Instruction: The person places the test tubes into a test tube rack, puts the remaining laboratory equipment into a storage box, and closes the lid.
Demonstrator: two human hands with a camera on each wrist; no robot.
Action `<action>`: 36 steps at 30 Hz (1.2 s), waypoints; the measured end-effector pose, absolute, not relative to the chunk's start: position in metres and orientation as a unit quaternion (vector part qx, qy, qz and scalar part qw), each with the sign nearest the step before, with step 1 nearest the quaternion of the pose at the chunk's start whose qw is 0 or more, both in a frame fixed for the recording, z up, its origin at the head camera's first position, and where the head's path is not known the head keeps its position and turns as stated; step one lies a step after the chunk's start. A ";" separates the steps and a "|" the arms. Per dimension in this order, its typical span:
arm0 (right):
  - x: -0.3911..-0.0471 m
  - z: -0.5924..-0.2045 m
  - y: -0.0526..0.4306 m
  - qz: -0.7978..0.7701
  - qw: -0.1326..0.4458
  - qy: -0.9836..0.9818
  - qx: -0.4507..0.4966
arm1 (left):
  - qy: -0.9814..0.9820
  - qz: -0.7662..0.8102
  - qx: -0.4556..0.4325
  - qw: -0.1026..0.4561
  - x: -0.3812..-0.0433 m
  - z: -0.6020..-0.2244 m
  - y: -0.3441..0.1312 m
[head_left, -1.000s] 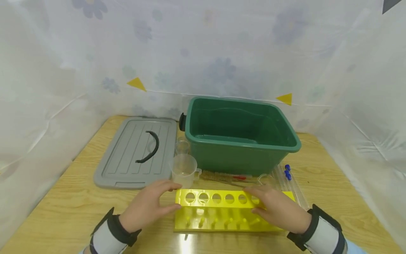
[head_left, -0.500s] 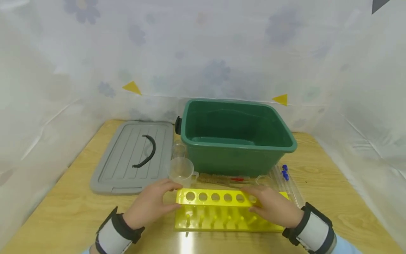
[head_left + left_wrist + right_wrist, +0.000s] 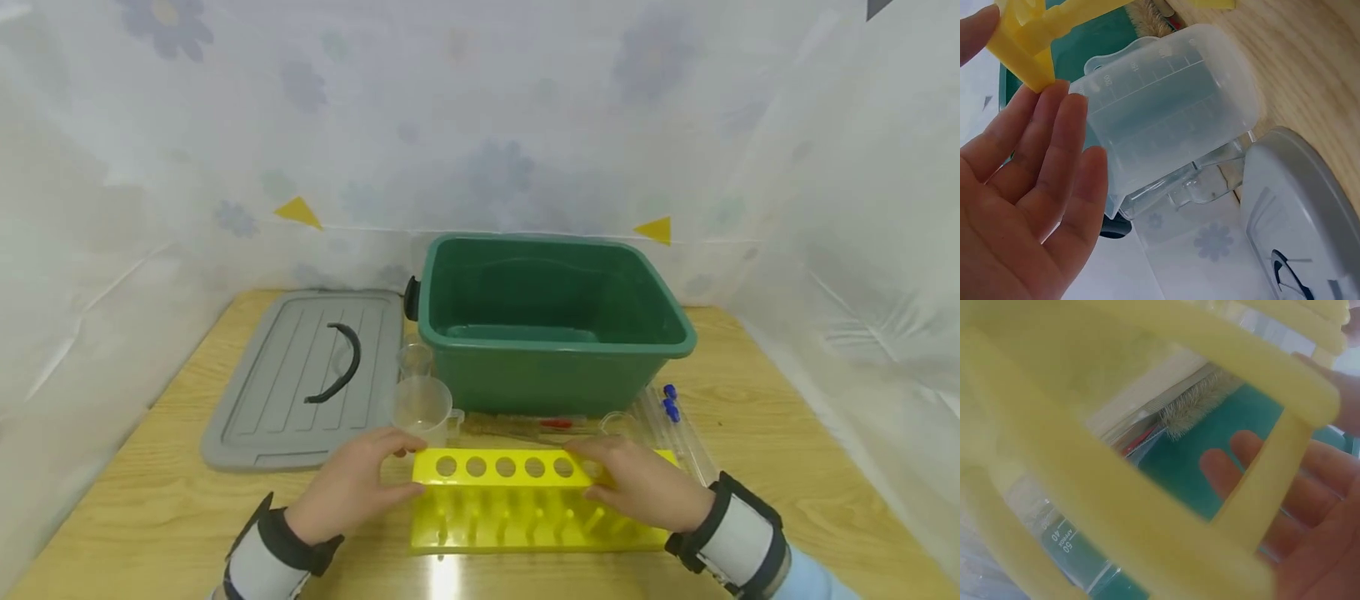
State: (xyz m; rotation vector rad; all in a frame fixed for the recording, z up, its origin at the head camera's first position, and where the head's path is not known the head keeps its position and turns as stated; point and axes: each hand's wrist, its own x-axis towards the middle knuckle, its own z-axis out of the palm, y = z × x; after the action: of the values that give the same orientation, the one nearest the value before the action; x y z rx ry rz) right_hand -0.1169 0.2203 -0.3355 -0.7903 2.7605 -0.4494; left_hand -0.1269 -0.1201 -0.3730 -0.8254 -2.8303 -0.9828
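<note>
A yellow test tube rack (image 3: pixel 525 525) is between both hands, near the front of the table. My left hand (image 3: pixel 360 479) pinches the left end of its top bar between thumb and fingers. On the top bar toward the right end, my right hand (image 3: pixel 648 487) grips with thumb in front and fingers behind. The rack's row of holes faces up, pegs showing below. In the left wrist view a translucent measuring jug (image 3: pixel 1166 106) stands just past the left fingertips. The right wrist view shows the rack's blurred pegs (image 3: pixel 1260 487) before the palm, and a bristle brush (image 3: pixel 1194 403) beyond.
A green bin (image 3: pixel 555 375) stands behind the rack, with a grey lid (image 3: pixel 300 375) to its left. A small clear cup (image 3: pixel 415 360) sits between them. Blue-capped clear tubes (image 3: pixel 693 450) lie on the right, and a clear beaker (image 3: pixel 618 423) is near the right hand.
The head view has shifted slightly, so the bin and lid appear a little further left. Both hands keep their hold on the rack, which shows no clear movement on the table.
</note>
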 end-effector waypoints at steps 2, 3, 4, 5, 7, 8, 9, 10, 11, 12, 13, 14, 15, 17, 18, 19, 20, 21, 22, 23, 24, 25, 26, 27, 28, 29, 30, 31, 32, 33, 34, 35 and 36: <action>-0.116 -0.333 0.222 -0.155 0.118 0.943 -0.269 | -0.911 -0.311 -0.272 0.012 -0.130 -0.369 -0.119; -0.116 -0.332 0.223 -0.155 0.117 0.943 -0.269 | -0.911 -0.307 -0.276 0.011 -0.131 -0.367 -0.119; -0.115 -0.330 0.225 -0.154 0.113 0.943 -0.271 | -0.911 -0.303 -0.279 0.007 -0.132 -0.366 -0.119; -0.114 -0.327 0.227 -0.158 0.105 0.943 -0.272 | -0.912 -0.299 -0.282 0.004 -0.133 -0.364 -0.119; -0.112 -0.318 0.234 -0.164 0.087 0.946 -0.266 | -0.915 -0.288 -0.284 -0.004 -0.132 -0.363 -0.119; -0.112 -0.312 0.239 -0.170 0.068 0.948 -0.261 | -0.915 -0.284 -0.285 -0.009 -0.131 -0.364 -0.119; -0.114 -0.308 0.247 -0.183 0.030 0.945 -0.269 | -0.917 -0.280 -0.285 -0.012 -0.130 -0.364 -0.119; -0.115 -0.300 0.256 -0.186 0.001 0.949 -0.255 | -0.917 -0.276 -0.287 -0.014 -0.129 -0.365 -0.119; -0.117 -0.293 0.266 -0.187 -0.023 0.953 -0.236 | -0.918 -0.271 -0.290 -0.013 -0.128 -0.365 -0.119; -0.121 -0.285 0.277 -0.182 -0.041 0.959 -0.214 | -0.919 -0.267 -0.289 -0.011 -0.127 -0.364 -0.119; -0.127 -0.280 0.290 -0.175 -0.054 0.965 -0.189 | -0.920 -0.261 -0.291 -0.009 -0.126 -0.364 -0.119; -0.135 -0.278 0.303 -0.175 -0.059 0.969 -0.164 | -0.921 -0.258 -0.292 -0.006 -0.126 -0.362 -0.118; -0.144 -0.278 0.317 -0.167 -0.055 0.975 -0.136 | -0.922 -0.255 -0.292 -0.004 -0.127 -0.361 -0.118; -0.164 -0.285 0.344 -0.142 -0.001 0.987 -0.072 | -0.924 -0.250 -0.288 -0.002 -0.128 -0.358 -0.116; -0.174 -0.294 0.357 -0.139 0.025 0.989 -0.051 | -0.926 -0.248 -0.286 -0.002 -0.129 -0.357 -0.115; -0.183 -0.304 0.368 -0.139 0.050 0.989 -0.031 | -0.925 -0.246 -0.289 0.000 -0.130 -0.356 -0.116; -0.191 -0.316 0.378 -0.142 0.075 0.987 -0.014 | -0.925 -0.244 -0.292 0.001 -0.131 -0.356 -0.115; -0.197 -0.327 0.387 -0.142 0.097 0.985 0.000 | -0.924 -0.242 -0.295 0.003 -0.131 -0.357 -0.115; -0.203 -0.338 0.393 -0.147 0.118 0.982 0.011 | -0.924 -0.240 -0.297 0.008 -0.131 -0.357 -0.116; -0.208 -0.348 0.397 -0.157 0.135 0.978 0.023 | -0.924 -0.239 -0.299 0.010 -0.130 -0.358 -0.116; -0.211 -0.357 0.401 -0.168 0.148 0.974 0.035 | -0.924 -0.236 -0.302 0.013 -0.130 -0.358 -0.116; -0.214 -0.364 0.404 -0.180 0.158 0.970 0.046 | -0.923 -0.235 -0.305 0.016 -0.129 -0.359 -0.116; -0.217 -0.370 0.406 -0.193 0.165 0.966 0.056 | -0.922 -0.236 -0.305 0.016 -0.128 -0.360 -0.116; -0.219 -0.375 0.408 -0.207 0.171 0.961 0.064 | -0.923 -0.238 -0.303 0.015 -0.128 -0.360 -0.115; -0.221 -0.379 0.408 -0.217 0.174 0.958 0.070 | -0.922 -0.240 -0.304 0.015 -0.127 -0.361 -0.114; -0.222 -0.382 0.409 -0.221 0.175 0.957 0.074 | -0.922 -0.240 -0.305 0.014 -0.127 -0.361 -0.114; -0.224 -0.385 0.408 -0.221 0.178 0.956 0.075 | -0.921 -0.241 -0.305 0.013 -0.127 -0.362 -0.113; -0.226 -0.387 0.408 -0.216 0.182 0.956 0.076 | -0.920 -0.243 -0.306 0.011 -0.127 -0.362 -0.112; -0.227 -0.388 0.407 -0.210 0.184 0.958 0.071 | -0.921 -0.244 -0.305 0.008 -0.127 -0.362 -0.111; -0.228 -0.389 0.406 -0.202 0.186 0.959 0.068 | -0.921 -0.244 -0.304 0.006 -0.126 -0.362 -0.111; -0.228 -0.390 0.404 -0.192 0.185 0.962 0.064 | -0.921 -0.244 -0.305 0.004 -0.126 -0.362 -0.110; -0.229 -0.390 0.403 -0.184 0.185 0.963 0.064 | -0.921 -0.245 -0.304 0.002 -0.126 -0.362 -0.110; -0.229 -0.390 0.401 -0.178 0.185 0.964 0.063 | -0.920 -0.246 -0.304 0.002 -0.125 -0.362 -0.109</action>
State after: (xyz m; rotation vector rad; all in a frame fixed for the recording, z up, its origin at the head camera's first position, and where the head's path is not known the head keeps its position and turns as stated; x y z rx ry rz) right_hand -0.2293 0.4007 -0.3896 0.1770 2.7179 -0.5024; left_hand -0.1251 -0.1094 -0.3621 -0.9549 -2.8870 -0.7727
